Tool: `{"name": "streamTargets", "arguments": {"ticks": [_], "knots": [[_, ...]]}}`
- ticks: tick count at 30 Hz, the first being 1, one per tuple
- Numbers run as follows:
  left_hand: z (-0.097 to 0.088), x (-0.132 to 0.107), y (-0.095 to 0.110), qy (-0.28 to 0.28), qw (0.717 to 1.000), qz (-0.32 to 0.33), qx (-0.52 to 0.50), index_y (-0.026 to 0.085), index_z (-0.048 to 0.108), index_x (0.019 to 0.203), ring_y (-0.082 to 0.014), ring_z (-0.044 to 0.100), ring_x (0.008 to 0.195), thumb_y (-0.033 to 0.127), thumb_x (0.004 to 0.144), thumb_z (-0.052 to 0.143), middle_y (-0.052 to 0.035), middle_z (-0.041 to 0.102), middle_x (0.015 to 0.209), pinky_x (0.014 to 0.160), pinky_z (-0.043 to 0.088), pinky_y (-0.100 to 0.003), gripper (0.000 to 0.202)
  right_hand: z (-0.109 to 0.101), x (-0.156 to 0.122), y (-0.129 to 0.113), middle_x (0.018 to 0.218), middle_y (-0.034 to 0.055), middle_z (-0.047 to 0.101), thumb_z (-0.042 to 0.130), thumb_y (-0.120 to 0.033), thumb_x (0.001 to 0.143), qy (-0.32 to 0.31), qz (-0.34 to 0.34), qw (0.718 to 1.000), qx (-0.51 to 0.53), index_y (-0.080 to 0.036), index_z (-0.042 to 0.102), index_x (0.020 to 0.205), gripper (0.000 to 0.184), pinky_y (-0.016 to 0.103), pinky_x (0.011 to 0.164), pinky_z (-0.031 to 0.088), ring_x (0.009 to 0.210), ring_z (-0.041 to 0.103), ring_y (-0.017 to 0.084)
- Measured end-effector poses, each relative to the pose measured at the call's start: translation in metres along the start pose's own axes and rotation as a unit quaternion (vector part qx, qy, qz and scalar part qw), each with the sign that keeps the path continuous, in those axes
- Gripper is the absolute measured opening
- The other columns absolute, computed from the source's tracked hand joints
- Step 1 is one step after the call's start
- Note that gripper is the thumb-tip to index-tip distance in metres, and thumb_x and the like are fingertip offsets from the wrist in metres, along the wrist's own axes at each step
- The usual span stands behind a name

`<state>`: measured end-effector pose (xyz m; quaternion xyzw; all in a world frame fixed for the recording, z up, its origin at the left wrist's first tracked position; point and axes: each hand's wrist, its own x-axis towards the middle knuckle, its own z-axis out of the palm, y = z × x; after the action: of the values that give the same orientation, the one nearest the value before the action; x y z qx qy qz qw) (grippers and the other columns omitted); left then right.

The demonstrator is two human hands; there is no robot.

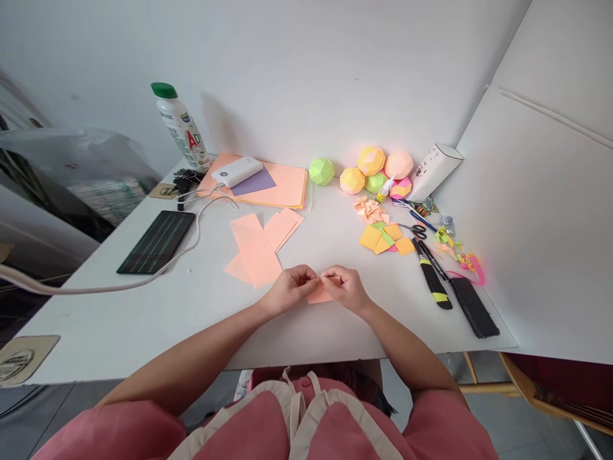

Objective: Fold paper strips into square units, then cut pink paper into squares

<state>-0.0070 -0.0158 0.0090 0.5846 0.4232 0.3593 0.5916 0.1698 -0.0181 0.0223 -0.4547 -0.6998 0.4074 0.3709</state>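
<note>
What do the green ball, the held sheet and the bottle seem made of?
Green ball: probably matte paper, given its flat facets. Held sheet: matte paper or card, thin and without shine. Bottle: likely smooth plastic, judging by its shape and cap.

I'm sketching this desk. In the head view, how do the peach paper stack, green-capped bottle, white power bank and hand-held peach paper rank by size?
1. Peach paper stack
2. Green-capped bottle
3. White power bank
Unranked: hand-held peach paper, partly covered and nearer the camera.
</note>
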Motion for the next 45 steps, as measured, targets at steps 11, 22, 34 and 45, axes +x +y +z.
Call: {"name": "streamTargets", "arguments": {"ticks": [11,22,34,45], "knots": [[-0.005,-0.001,0.005,0.020,0.999,0.013,-0.035,0.016,0.056,0.070,-0.0103,0.048,0.059,0.034,0.074,0.062,0.0005,0.056,0.067,0.055,0.038,-0.023,0.019,-0.022,0.001,0.000,0.057,-0.0038,0.053,0.056,-0.020,0.073,-0.003,0.068,0.996,0.051,-0.018,0.054,0.065,0.009,0.023,0.049,0.046,0.051,0.054,0.011],[-0.010,0.004,0.004,0.044,0.996,0.011,-0.080,0.017,0.057,0.074,-0.0132,0.057,0.063,0.041,0.077,0.062,-0.0006,0.061,0.068,0.061,0.045,-0.026,0.025,-0.016,0.000,0.005,0.077,0.0016,0.064,0.065,-0.039,0.077,-0.083,0.117,0.982,0.126,-0.017,0.059,0.093,0.027,0.025,0.053,0.051,0.062,0.062,0.013],[-0.014,0.001,0.009,0.086,0.994,0.029,-0.054,0.017,0.054,0.073,-0.0130,0.057,0.064,0.036,0.079,0.059,-0.0003,0.059,0.068,0.063,0.047,-0.028,0.021,-0.023,-0.001,0.013,0.068,0.0030,0.068,0.063,-0.045,0.080,-0.002,0.106,0.983,0.153,-0.014,0.063,0.086,0.032,0.029,0.051,0.052,0.050,0.061,0.013],[-0.010,-0.004,0.006,0.057,0.997,0.044,-0.028,0.017,0.061,0.069,-0.0148,0.057,0.068,0.037,0.083,0.052,-0.0021,0.060,0.067,0.069,0.047,-0.029,0.027,-0.016,-0.005,0.006,0.067,0.0022,0.067,0.063,-0.044,0.080,-0.015,0.110,0.986,0.123,-0.015,0.064,0.083,0.030,0.026,0.050,0.052,0.051,0.060,0.011]]}}
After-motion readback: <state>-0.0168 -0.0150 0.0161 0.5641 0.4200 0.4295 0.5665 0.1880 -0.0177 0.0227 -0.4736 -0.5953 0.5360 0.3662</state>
